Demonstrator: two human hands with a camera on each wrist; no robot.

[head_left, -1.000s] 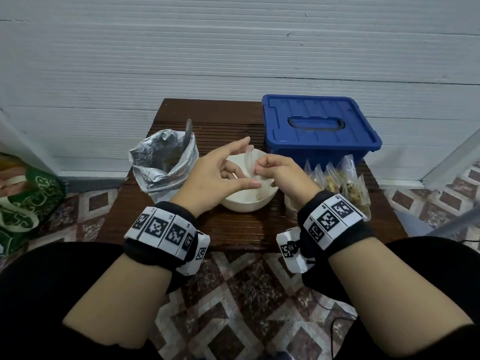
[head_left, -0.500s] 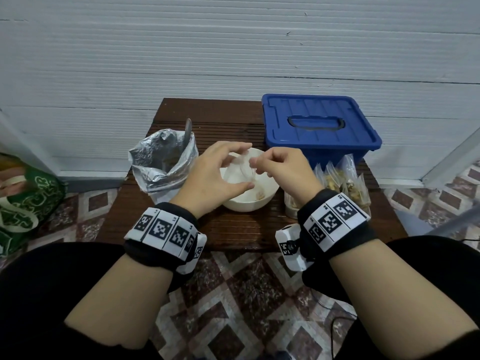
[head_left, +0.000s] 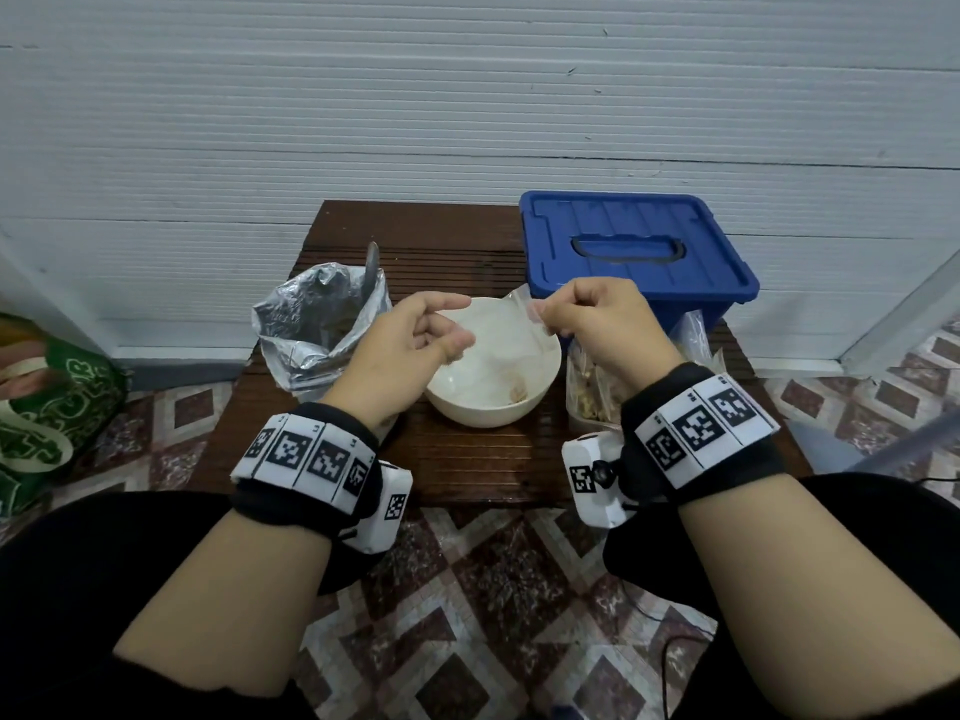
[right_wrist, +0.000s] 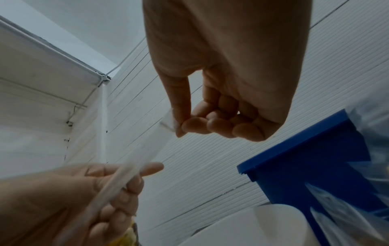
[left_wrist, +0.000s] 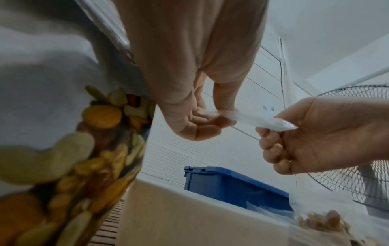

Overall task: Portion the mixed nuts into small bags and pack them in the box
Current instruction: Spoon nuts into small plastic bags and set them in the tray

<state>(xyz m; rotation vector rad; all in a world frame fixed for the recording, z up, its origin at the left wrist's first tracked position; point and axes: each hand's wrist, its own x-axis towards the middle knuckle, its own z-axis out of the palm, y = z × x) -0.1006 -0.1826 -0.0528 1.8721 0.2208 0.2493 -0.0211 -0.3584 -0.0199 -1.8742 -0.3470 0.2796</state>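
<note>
White-walled room. Over the bowl [head_left: 493, 374], your left hand [head_left: 410, 340] and right hand [head_left: 602, 324] pinch an empty bag [head_left: 511, 330] between them; filled bags [head_left: 597, 392] wait right of it, box [head_left: 634, 252] lidded.

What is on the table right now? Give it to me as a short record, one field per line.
left hand: pinches one end of the small clear bag
right hand: pinches the other end of the bag
bag position: held over the white bowl, a few nuts at its bottom
foil pouch: open, left of bowl, utensil handle sticking out
filled bags: beside bowl on the right, in front of the box
blue box: back right, lid on
table: dark slatted wood
</note>
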